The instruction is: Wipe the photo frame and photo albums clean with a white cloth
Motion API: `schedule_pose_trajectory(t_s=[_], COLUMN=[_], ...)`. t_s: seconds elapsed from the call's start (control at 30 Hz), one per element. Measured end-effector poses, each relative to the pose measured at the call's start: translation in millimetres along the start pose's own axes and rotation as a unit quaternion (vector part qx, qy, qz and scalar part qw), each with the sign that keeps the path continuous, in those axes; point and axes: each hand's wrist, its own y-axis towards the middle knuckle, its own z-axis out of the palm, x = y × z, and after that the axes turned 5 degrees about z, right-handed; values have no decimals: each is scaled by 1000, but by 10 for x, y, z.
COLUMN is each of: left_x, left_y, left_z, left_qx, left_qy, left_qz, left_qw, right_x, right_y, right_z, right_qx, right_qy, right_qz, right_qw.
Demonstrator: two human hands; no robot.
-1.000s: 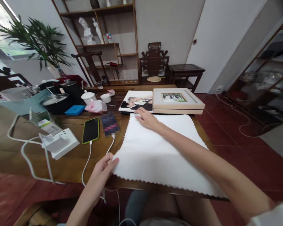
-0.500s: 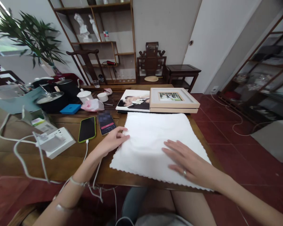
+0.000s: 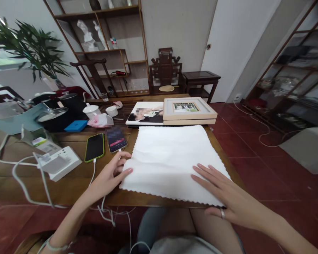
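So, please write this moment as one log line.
left hand: at left edge of white cloth | right hand: over near right corner | cloth: on wooden table

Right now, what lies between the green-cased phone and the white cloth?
In the head view, a second phone lies between the green-cased phone and the white cloth; lower down, the left hand is at the cloth's left edge.

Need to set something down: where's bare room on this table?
Bare table shows in front of the white box, left of the green-edged phone and its cable; a narrow strip lies between the white cloth and the table's right edge. The back left is crowded with pots, a teapot and a blue box.
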Motion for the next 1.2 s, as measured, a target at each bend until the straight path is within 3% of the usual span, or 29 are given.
schedule_pose_trajectory(t_s=[0.13, 0.33, 0.5, 0.63, 0.77, 0.87, 1.03, 1.2], left_x=[41, 98, 118, 36, -2, 67, 185, 250], left_y=[-34, 11, -12, 64, 449, 891, 1482, 1619], left_z=[53, 160, 95, -39, -79, -51, -32, -20], left_qx=[22, -78, -18, -1, -26, -101, -147, -161], left_qy=[9, 40, 95, 144, 45, 69, 97, 101], left_qz=[-59, -21, -19, -14, -43, -55, -93, -113], left_qw=[998, 996, 995, 989, 998, 991, 980, 975], right_x=[-12, -52, -15, 209, 542, 692, 609, 505], right_y=[-31, -93, -108, -14, 172, 267, 186, 70], right_z=[0, 13, -17, -7, 136, 289, 404, 303], right_qx=[-1, 2, -9, -57, -89, -131, -164, -172], right_qy=[-9, -19, -13, -27, -34, -22, 38, 37], right_qz=[-8, -2, 5, -28, -66, -56, -58, -95], right_qw=[1000, 1000, 1000, 998, 993, 990, 984, 980])
